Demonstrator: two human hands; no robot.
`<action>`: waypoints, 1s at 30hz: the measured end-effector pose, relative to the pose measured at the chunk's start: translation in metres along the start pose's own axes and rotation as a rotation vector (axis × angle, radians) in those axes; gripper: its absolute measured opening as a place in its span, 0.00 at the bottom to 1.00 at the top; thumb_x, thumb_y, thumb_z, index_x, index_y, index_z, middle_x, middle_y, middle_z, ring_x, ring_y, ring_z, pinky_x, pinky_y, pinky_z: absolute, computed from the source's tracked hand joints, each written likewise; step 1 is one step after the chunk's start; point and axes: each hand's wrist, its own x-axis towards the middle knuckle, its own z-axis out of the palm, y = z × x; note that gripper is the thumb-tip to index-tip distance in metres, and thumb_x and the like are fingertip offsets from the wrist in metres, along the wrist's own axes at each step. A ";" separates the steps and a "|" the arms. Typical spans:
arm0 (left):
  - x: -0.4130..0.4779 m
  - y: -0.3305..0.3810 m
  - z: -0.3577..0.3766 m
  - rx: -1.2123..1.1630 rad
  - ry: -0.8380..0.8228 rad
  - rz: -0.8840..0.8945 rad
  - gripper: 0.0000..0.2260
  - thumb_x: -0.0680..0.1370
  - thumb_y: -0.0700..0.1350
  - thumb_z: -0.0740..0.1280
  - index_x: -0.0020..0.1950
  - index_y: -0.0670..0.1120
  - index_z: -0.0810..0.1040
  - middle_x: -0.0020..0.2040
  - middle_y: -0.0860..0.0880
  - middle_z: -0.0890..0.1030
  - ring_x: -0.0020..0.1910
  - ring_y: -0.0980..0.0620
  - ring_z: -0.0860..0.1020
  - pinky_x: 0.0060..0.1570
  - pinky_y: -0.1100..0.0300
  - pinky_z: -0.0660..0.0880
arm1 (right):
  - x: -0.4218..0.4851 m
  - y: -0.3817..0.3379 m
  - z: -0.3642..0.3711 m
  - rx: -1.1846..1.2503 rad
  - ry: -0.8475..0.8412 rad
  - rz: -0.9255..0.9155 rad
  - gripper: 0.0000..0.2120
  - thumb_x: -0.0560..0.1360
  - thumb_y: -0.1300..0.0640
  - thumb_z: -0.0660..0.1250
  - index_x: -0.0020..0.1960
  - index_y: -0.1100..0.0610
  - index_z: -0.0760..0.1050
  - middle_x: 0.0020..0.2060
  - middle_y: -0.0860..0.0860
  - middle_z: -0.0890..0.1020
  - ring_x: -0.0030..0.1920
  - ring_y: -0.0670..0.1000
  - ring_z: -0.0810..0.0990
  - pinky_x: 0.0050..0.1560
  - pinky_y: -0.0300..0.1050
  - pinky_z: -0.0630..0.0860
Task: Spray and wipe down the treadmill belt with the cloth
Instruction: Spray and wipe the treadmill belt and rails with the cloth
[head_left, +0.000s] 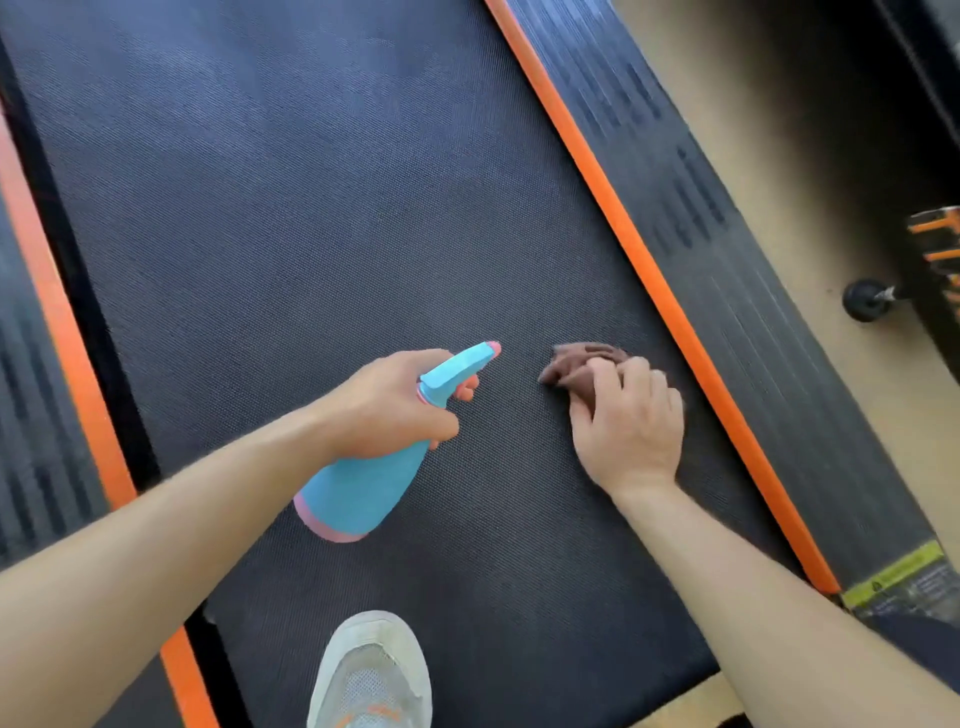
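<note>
The dark textured treadmill belt fills most of the view, running from bottom to top. My left hand grips a blue spray bottle with a pink base by its neck, a finger at the trigger and the nozzle aimed up the belt. To its right, my right hand lies on a crumpled brown cloth and presses it onto the belt, fingers curled over the bunched fabric. Most of the cloth shows just beyond my fingers.
Orange strips edge the belt, with ribbed black side rails outside them. A pale sneaker stands on the belt's near end. Tan floor lies to the right, with a small black wheel and orange-black equipment at the right edge.
</note>
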 end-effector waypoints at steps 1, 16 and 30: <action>0.002 0.001 0.000 0.004 0.000 -0.004 0.17 0.68 0.47 0.70 0.55 0.60 0.81 0.51 0.66 0.84 0.43 0.57 0.85 0.50 0.58 0.77 | -0.026 0.006 -0.005 0.022 -0.021 -0.047 0.13 0.75 0.45 0.66 0.52 0.54 0.76 0.45 0.56 0.74 0.43 0.60 0.74 0.41 0.54 0.70; -0.006 0.039 0.032 -0.034 0.055 0.000 0.16 0.73 0.40 0.70 0.55 0.59 0.81 0.43 0.67 0.82 0.37 0.61 0.82 0.37 0.73 0.72 | 0.002 0.000 -0.007 -0.040 -0.089 0.000 0.13 0.76 0.48 0.70 0.52 0.57 0.75 0.47 0.59 0.76 0.44 0.62 0.75 0.41 0.55 0.72; -0.123 0.085 0.118 -0.167 0.210 -0.121 0.13 0.74 0.40 0.70 0.54 0.56 0.80 0.46 0.61 0.83 0.39 0.52 0.85 0.34 0.73 0.71 | -0.102 0.038 -0.126 0.059 -0.433 -0.077 0.16 0.81 0.42 0.61 0.59 0.53 0.72 0.53 0.54 0.77 0.53 0.57 0.77 0.50 0.53 0.75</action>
